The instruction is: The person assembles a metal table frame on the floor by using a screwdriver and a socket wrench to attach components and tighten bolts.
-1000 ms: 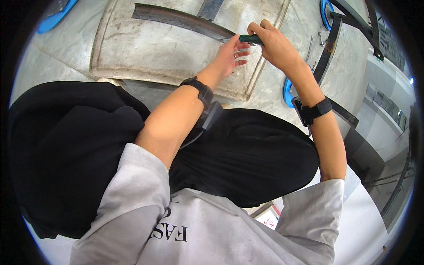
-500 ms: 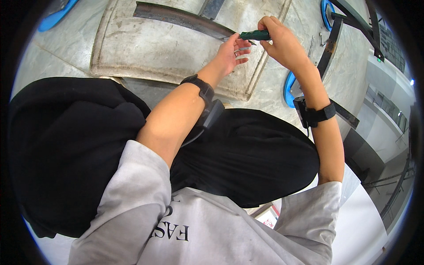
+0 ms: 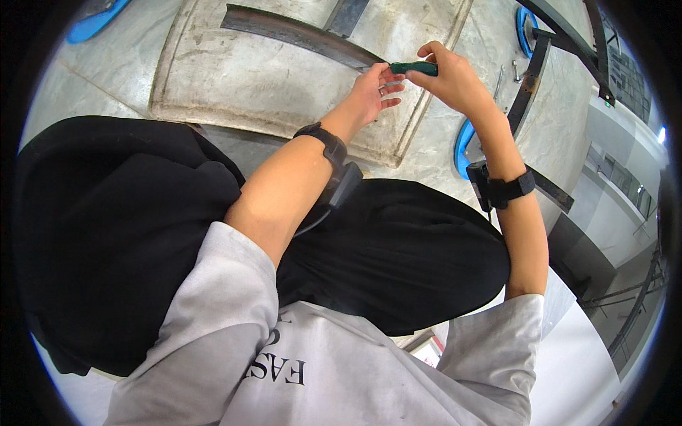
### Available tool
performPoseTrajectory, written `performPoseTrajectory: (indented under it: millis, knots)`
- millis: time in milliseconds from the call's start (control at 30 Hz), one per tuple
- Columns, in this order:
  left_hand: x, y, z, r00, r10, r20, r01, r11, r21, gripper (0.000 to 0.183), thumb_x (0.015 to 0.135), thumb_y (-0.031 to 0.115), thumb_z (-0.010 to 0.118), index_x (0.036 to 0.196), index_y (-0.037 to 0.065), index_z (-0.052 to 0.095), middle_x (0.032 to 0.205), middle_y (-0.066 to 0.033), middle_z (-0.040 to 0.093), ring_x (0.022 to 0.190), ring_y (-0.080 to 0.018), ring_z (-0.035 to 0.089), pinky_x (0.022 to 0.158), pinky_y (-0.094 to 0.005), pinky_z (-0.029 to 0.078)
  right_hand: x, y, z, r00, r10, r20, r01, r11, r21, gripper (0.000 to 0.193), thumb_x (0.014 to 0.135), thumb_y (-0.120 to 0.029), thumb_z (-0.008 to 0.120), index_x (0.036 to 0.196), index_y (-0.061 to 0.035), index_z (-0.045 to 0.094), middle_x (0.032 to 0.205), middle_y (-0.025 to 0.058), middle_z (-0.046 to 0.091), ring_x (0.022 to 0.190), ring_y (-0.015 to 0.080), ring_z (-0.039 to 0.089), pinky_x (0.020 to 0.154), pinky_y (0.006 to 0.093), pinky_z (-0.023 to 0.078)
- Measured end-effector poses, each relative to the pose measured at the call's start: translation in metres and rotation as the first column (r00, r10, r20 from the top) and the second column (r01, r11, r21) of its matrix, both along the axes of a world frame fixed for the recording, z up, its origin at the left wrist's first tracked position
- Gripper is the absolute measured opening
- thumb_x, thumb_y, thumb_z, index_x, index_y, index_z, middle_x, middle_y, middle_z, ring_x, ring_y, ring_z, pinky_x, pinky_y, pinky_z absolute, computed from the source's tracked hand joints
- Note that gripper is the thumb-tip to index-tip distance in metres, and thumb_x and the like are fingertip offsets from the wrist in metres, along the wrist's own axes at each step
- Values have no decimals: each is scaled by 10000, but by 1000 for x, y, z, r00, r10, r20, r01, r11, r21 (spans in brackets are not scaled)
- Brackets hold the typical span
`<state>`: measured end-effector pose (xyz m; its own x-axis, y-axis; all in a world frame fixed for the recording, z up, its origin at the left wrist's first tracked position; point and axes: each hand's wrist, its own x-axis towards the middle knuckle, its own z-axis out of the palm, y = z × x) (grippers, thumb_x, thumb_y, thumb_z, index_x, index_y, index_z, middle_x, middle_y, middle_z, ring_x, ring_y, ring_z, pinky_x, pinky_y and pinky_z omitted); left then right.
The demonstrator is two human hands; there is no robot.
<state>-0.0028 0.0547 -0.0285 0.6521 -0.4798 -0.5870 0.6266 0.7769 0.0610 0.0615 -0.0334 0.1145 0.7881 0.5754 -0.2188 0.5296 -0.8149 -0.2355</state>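
Observation:
My right hand (image 3: 455,78) is closed around the green handle of a screwdriver (image 3: 413,69), gripping it at its rear end between thumb and fingers. The handle points left; its shaft is hidden. Close to the handle's front end, my left hand (image 3: 371,94) has thumb and forefinger drawn together, while the other fingers fan out. What sits in that pinch is covered. Just beyond the left fingertips is the right end of a long dark steel angle bar (image 3: 298,35), lying across a worn, pale board (image 3: 213,78). A second dark bar (image 3: 347,15) meets it from the far side.
At the right stands a dark steel frame (image 3: 529,89), with blue curved pieces (image 3: 463,145) by it on the tiled floor. A wrench (image 3: 500,85) and a bolt (image 3: 516,69) lie beside it. Another blue piece (image 3: 96,23) is at the far left.
My right hand and the screwdriver have come slightly nearer, and the handle's rear end has tipped a little toward me. My left hand stays by the bar's end. The whole view has shifted slightly.

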Motion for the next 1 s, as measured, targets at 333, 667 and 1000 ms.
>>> performPoseTrajectory:
  millis: [333, 667, 1000]
  knots:
    - [-1, 0, -2, 999, -19, -41, 18, 1000, -9, 262, 847, 342, 413, 874, 109, 529, 908, -47, 580, 819, -171, 540, 660, -348, 456, -1, 2, 5, 991, -67, -114, 73, 996, 47, 328, 769, -311, 558, 788, 16, 573, 622, 195, 571, 626, 333, 583, 594, 378, 464]
    - [-1, -2, -1, 1000, -19, -19, 19, 1000, 3, 281, 851, 361, 417, 880, 106, 531, 894, -50, 587, 821, -167, 545, 657, -338, 458, -2, 4, 6, 970, -149, -191, 117, 979, -168, 439, 747, -377, 590, 831, 51, 539, 660, 192, 582, 665, 297, 603, 584, 357, 463]
    - [-1, -4, -1, 999, -36, -25, 36, 999, 15, 276, 845, 352, 434, 887, 100, 539, 898, -40, 587, 826, -167, 542, 647, -331, 457, 1, -15, -4, 993, -23, -112, 25, 1000, 13, 325, 776, -284, 588, 890, 11, 513, 596, 96, 539, 520, 170, 539, 510, 288, 431]
